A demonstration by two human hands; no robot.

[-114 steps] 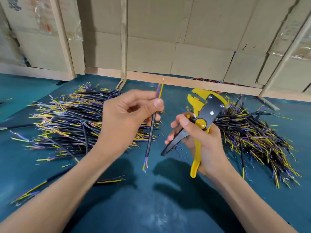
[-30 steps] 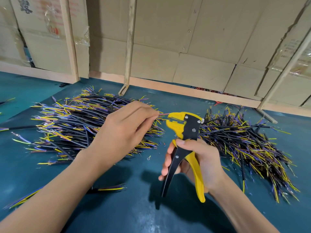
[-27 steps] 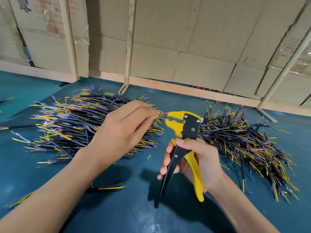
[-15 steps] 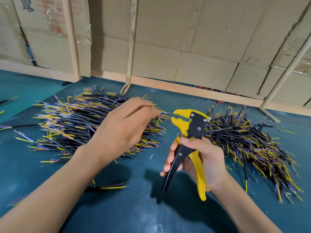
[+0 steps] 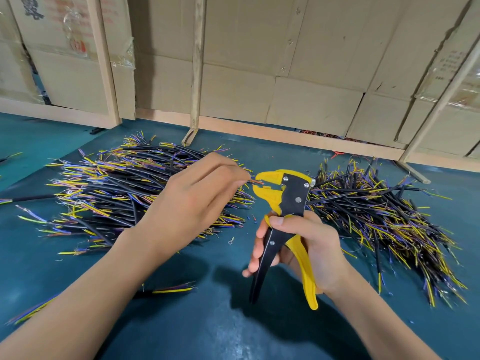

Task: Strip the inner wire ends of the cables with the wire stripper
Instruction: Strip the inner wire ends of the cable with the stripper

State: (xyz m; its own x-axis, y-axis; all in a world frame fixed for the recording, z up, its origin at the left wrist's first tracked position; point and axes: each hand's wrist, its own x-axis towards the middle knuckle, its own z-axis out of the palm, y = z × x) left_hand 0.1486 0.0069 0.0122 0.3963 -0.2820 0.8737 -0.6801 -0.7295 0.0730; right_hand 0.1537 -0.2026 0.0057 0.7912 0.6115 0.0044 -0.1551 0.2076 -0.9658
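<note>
My right hand [image 5: 309, 245] grips the handles of a yellow and black wire stripper [image 5: 284, 203], held upright with its jaws pointing left. My left hand [image 5: 192, 201] pinches a cable whose thin inner wire end [image 5: 257, 181] sticks out from my fingertips and reaches into the stripper's jaws. The rest of that cable is hidden under my left hand. A big pile of black cables with yellow, blue and purple inner wires [image 5: 117, 188] lies behind my left hand. A second such pile [image 5: 376, 216] lies to the right of the stripper.
The work surface is a teal mat [image 5: 207, 320]. One loose cable [image 5: 168, 289] lies on it under my left forearm, and a small metal ring terminal [image 5: 230, 240] sits near the stripper. Cardboard boxes [image 5: 246, 74] and wooden slats stand along the back.
Earlier my left hand held the cable upright away from the stripper. In the last second the wire end left the jaws briefly and is now back between them; the handles are squeezed closer.
</note>
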